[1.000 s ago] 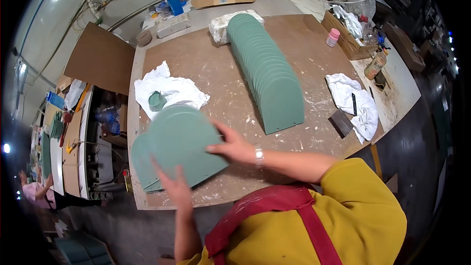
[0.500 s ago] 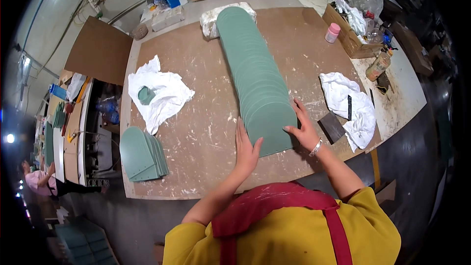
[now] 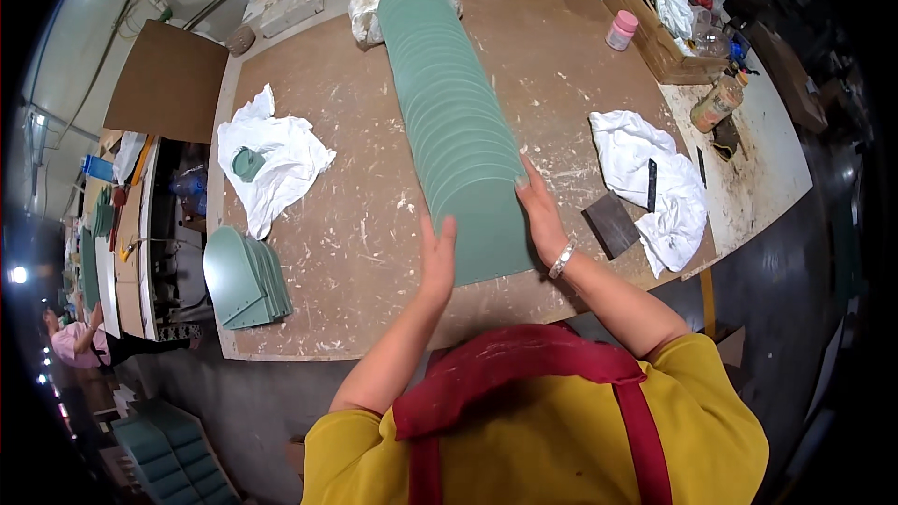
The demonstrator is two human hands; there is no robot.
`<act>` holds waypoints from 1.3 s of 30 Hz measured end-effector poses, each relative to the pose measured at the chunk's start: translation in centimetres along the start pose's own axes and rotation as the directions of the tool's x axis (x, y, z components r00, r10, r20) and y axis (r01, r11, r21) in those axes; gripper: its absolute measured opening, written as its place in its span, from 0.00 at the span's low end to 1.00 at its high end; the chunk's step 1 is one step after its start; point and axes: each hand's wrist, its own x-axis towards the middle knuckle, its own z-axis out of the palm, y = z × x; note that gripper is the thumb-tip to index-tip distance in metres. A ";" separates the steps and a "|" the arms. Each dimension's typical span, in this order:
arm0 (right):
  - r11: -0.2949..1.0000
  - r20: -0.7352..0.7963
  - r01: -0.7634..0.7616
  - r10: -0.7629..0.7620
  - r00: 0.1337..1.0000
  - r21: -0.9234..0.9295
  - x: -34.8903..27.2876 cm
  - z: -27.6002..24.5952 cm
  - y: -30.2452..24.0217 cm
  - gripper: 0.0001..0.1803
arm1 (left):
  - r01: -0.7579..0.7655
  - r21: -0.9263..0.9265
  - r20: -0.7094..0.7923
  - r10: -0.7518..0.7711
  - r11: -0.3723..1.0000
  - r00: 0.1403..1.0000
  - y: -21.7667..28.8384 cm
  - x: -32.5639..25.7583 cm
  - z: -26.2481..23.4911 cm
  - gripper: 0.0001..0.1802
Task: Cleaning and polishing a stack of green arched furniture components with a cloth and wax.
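Green panels [image 3: 463, 126]: overlapped in a long row down the counter [image 3: 351, 252], arched ends pointing away, the nearest panel between the two hands.
Left hand [image 3: 436, 260]: against the row's left edge, fingers straight, thumb set wide of them.
Right hand [image 3: 543, 224]: along the right edge, fingers extended, thumb at the panel's rim.
Far end: the row rests on a pale wrapped block [image 3: 367, 22].
Left side, from here: a smaller green stack [image 3: 245, 279]; beyond it, a green pot [image 3: 247, 165] on white cloth [image 3: 297, 154].
Right side: a dark block [image 3: 611, 224] beside another rumpled cloth [image 3: 681, 224].
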 end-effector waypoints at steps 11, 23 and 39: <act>0.990 -0.054 0.097 -0.103 0.993 -0.105 -0.3 0.1 1.6 0.30 | -0.018 0.080 -0.091 0.025 0.997 0.996 0.1 -0.8 0.6 0.37; 0.991 0.113 -0.008 0.023 0.993 -0.133 -0.1 -2.2 0.5 0.33 | -0.039 0.092 -0.017 0.041 0.995 0.999 -0.3 -0.2 -0.7 0.43; 0.508 -0.405 -0.300 -0.108 0.908 -0.808 -1.1 -25.9 2.1 0.14 | -0.060 0.230 0.026 0.056 0.971 0.998 2.6 -0.9 -0.3 0.39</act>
